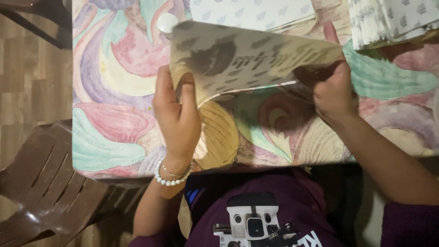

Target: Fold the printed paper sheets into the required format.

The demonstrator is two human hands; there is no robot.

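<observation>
A tan paper sheet (pixel 247 57) with dark print is held lifted above a table (pixel 114 114) covered in a pastel swirl-patterned cloth. Its edge at nine o'clock is pinched by the left hand (pixel 177 120), whose wrist is ringed by a white bead bracelet (pixel 169 176). The edge at three o'clock is gripped by the right hand (pixel 333 89). Stacked patterned papers (pixel 393 20) are seen at one o'clock, a brown plastic chair (pixel 45 192) at eight o'clock.

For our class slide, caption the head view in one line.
Two hands, left and right, hold a printed paper sheet above a colourful tablecloth.
</observation>
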